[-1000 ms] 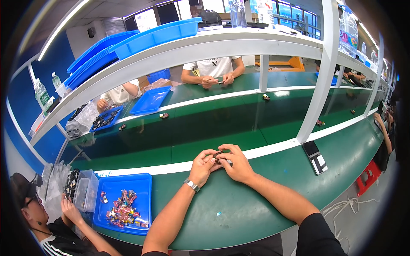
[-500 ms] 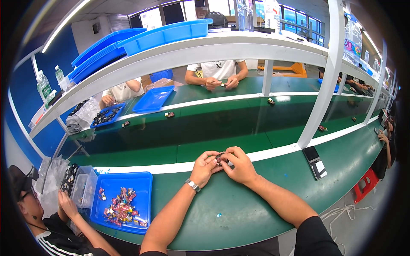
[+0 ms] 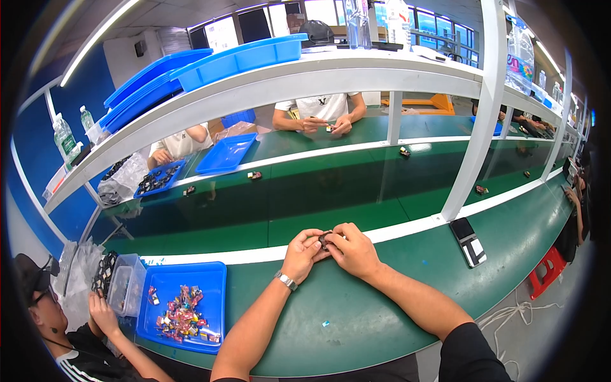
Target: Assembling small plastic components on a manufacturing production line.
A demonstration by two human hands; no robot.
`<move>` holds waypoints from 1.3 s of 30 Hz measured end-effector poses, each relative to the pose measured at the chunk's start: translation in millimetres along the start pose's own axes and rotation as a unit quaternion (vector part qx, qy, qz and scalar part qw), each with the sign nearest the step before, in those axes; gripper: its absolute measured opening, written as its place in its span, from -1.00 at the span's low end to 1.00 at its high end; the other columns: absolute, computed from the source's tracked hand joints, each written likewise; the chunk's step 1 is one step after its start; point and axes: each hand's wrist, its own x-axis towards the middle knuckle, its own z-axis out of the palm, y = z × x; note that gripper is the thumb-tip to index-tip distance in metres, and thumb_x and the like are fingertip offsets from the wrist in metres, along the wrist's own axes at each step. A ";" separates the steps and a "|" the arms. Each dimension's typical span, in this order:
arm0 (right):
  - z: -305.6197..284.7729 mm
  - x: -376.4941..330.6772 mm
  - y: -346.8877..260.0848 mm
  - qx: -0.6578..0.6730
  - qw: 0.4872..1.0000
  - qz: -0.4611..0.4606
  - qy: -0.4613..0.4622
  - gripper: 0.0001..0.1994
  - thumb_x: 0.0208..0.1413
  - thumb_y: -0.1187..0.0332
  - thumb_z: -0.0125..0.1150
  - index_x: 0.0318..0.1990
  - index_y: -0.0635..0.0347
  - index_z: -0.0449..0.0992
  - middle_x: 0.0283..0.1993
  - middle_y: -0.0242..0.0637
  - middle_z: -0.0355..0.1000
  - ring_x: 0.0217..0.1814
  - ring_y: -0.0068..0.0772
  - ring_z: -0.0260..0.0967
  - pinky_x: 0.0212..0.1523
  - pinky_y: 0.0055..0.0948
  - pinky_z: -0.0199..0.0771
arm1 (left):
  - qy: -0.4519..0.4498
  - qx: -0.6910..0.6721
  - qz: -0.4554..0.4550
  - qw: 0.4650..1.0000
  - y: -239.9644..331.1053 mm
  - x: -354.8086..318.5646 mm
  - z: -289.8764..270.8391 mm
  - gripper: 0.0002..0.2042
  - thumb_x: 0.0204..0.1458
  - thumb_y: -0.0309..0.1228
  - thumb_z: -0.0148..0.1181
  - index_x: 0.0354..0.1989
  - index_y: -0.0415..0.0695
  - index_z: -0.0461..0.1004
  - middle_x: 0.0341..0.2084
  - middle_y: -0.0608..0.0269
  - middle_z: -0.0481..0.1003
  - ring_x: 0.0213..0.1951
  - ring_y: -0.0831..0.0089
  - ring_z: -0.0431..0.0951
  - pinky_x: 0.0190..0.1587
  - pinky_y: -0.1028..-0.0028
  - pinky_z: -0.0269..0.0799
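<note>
Over the green table's far edge, my left hand [image 3: 300,257] and my right hand [image 3: 352,251] meet around a small dark part [image 3: 324,240]. The left fingers are wrapped round it from the left, and the right thumb and fingertips pinch at its top. Much of the part is covered by my fingers, so its exact kind does not show. On the left, a blue tray [image 3: 221,280] holds a pile of small electronic assemblies [image 3: 181,318] with reddish, yellow and white bits.
A black-and-white flat device [image 3: 469,243] lies right of my hands. Small assemblies sit on the green belt [image 3: 318,197] beyond. A white post [image 3: 474,127] and shelf [image 3: 356,73] stand ahead. A co-worker [image 3: 76,325] sits left beside a clear bin [image 3: 127,283]; others work across.
My hands stay together on the dark part, with small shifts of the right fingers. The view has moved slightly. The person across has changed their hand position.
</note>
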 end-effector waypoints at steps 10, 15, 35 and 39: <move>-2.0 -2.3 8.8 0.045 0.997 0.024 -0.054 -0.82 -0.10 0.49 0.38 -0.29 0.14 0.56 0.07 -0.19 0.33 0.14 -0.12 0.26 0.02 -0.22 0.41 | 0.003 0.024 0.004 1.000 -0.2 0.1 2.2 -0.77 0.23 -0.59 0.02 0.05 -0.18 0.31 -0.03 0.09 0.51 0.02 0.33 0.55 0.09 0.26 0.55; -3.7 -1.0 6.3 0.119 0.987 0.077 -0.075 -0.86 -0.04 0.47 0.35 -0.28 0.15 0.59 0.11 -0.21 0.33 0.20 -0.13 0.23 0.08 -0.24 0.38 | -0.010 0.041 0.025 0.999 -6.1 0.3 -7.5 -0.87 0.24 -0.59 0.01 -0.07 -0.21 0.37 -0.01 0.05 0.49 0.01 0.29 0.55 0.09 0.17 0.57; -3.8 -6.5 8.1 0.150 0.980 0.118 -0.062 -0.89 -0.01 0.44 0.33 -0.30 0.17 0.60 0.05 -0.24 0.37 0.19 -0.18 0.25 0.16 -0.25 0.33 | -0.012 0.067 0.006 0.998 0.8 -1.6 6.5 -0.79 0.24 -0.59 0.01 0.03 -0.20 0.32 0.06 0.05 0.44 0.05 0.30 0.53 0.11 0.21 0.56; -3.5 -4.2 3.0 0.124 0.987 0.091 -0.041 -0.91 -0.01 0.44 0.32 -0.31 0.17 0.60 0.04 -0.25 0.38 0.16 -0.20 0.28 0.04 -0.30 0.43 | -0.031 0.058 0.012 0.998 -1.2 -0.3 -0.1 -0.76 0.25 -0.58 0.00 0.08 -0.21 0.31 0.07 0.04 0.45 0.07 0.30 0.52 0.12 0.22 0.54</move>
